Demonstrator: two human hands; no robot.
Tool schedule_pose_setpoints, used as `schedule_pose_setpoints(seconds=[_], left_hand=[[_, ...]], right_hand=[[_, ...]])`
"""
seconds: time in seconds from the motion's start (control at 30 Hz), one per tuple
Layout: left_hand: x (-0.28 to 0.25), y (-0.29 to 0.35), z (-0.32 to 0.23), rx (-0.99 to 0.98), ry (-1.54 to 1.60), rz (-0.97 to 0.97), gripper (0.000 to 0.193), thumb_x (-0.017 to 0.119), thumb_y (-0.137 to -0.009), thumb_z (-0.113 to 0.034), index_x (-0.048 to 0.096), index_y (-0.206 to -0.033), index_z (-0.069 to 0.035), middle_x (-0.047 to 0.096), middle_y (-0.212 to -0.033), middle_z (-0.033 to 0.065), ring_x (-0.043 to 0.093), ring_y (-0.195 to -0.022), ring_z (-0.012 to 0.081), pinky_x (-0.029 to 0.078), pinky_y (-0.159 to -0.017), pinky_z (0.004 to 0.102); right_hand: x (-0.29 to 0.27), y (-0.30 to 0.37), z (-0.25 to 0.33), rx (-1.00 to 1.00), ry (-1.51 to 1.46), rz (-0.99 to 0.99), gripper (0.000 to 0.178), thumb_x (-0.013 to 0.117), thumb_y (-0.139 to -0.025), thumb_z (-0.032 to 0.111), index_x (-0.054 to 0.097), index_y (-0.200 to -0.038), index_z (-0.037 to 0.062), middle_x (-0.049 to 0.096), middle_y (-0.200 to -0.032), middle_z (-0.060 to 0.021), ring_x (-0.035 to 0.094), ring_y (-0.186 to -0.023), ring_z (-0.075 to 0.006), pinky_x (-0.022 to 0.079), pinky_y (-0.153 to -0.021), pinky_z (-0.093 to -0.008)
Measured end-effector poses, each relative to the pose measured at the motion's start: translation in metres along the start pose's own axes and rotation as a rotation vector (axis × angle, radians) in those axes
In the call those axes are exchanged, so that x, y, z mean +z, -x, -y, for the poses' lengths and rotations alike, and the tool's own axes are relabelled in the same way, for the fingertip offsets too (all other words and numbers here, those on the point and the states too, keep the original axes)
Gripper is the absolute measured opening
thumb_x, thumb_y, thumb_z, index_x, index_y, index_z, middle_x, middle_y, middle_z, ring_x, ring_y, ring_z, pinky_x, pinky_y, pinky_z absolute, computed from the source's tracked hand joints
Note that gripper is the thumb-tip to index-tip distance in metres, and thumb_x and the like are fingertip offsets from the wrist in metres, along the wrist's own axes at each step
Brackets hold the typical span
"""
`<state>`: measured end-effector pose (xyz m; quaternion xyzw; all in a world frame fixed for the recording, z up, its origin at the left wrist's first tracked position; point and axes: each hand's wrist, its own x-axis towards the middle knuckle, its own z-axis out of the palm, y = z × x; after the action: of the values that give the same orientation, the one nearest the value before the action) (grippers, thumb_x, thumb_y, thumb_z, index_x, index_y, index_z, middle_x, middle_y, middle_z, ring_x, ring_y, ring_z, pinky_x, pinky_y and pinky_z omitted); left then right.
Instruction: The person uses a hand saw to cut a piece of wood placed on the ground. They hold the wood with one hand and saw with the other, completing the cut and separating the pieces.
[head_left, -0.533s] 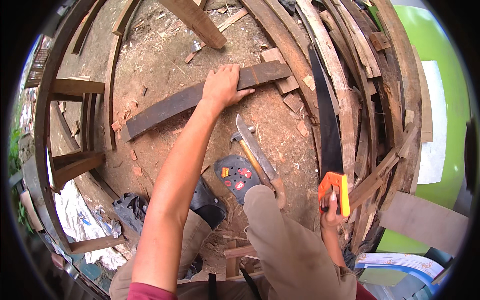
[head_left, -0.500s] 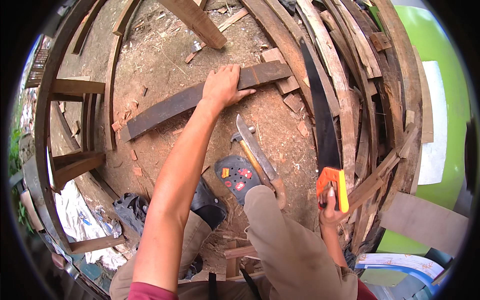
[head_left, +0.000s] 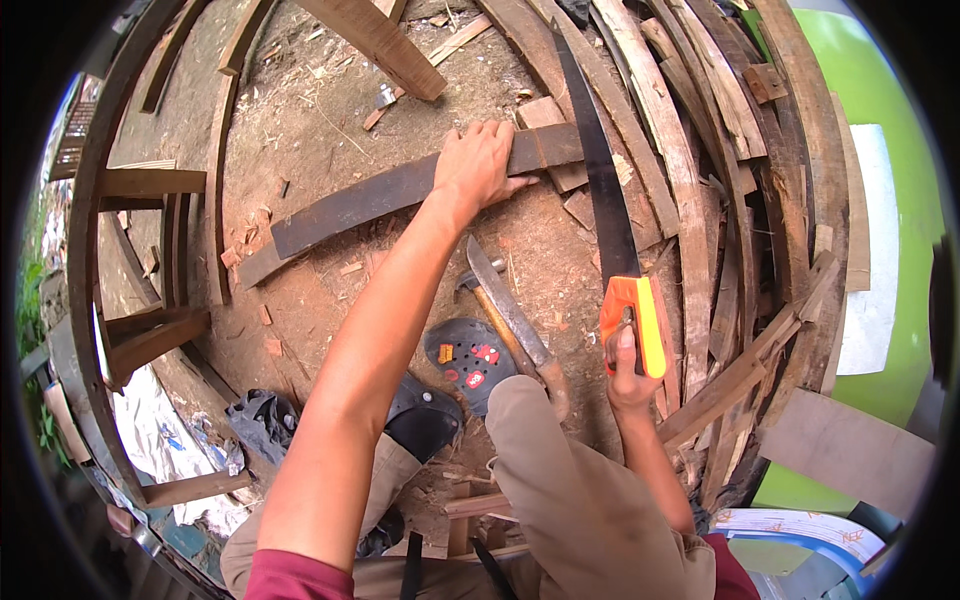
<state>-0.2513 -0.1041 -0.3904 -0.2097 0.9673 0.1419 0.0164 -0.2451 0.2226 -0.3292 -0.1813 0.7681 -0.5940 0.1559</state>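
Note:
My left hand [head_left: 478, 168] grips a dark wooden plank [head_left: 350, 198], fingers over its far edge and thumb along the near one. Under the plank lies a second board [head_left: 262, 266], its end poking out at the left, and a short wood block [head_left: 543, 112] shows at the right end. In my right hand [head_left: 630, 375] is a handsaw [head_left: 603, 180], held by its orange and yellow handle. Its dark blade points away from me, close to the plank's right end; I cannot tell whether they touch.
Between my feet and the plank lie a machete [head_left: 515, 310] and a hammer [head_left: 500, 320], beside a grey clog [head_left: 470, 360]. Long timbers [head_left: 685, 200] are piled along the right. A wooden frame [head_left: 150, 182] stands at left, and a beam [head_left: 390, 50] juts in at the top.
My left hand has slid the dark plank to the right, baring more of the board beneath. My right hand has brought the handsaw left and forward, nearer the plank's end.

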Motion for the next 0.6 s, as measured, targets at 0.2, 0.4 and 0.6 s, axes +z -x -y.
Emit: schedule_pose_setpoints(seconds=[0.2,0.4,0.6], left_hand=[[0.003,0.001,-0.007,-0.019,-0.086,-0.096,0.073,0.081,-0.072,-0.059,0.056,-0.115,-0.005,0.065,-0.117,0.0117,0.06,-0.119,0.0264,0.047,-0.094,0.0453],[-0.002,-0.006,-0.004,-0.132,-0.024,0.108,0.068,0.085,-0.071,-0.047,0.056,-0.114,-0.004,0.067,-0.113,0.0158,0.068,-0.105,0.0343,0.053,-0.087,0.0475],[-0.007,-0.007,-0.007,-0.134,0.008,0.12,0.063,0.085,-0.072,-0.043,0.056,-0.113,-0.004,0.067,-0.112,0.0162,0.069,-0.103,0.0358,0.055,-0.087,0.046]], right_hand=[[0.013,-0.003,-0.007,0.039,0.084,0.03,0.028,0.06,-0.099,0.015,0.059,-0.075,0.0002,0.053,-0.061,-0.0003,0.045,-0.051,-0.008,0.034,-0.047,-0.0268],[0.029,-0.006,-0.018,0.124,-0.019,0.05,0.02,0.062,-0.098,0.012,0.065,-0.086,-0.0032,0.056,-0.063,0.0004,0.049,-0.055,-0.0069,0.036,-0.049,-0.0261],[0.032,-0.009,-0.01,0.166,-0.074,0.086,0.015,0.063,-0.097,0.009,0.067,-0.094,-0.0053,0.057,-0.067,0.0004,0.05,-0.06,-0.0067,0.04,-0.053,-0.0263]])
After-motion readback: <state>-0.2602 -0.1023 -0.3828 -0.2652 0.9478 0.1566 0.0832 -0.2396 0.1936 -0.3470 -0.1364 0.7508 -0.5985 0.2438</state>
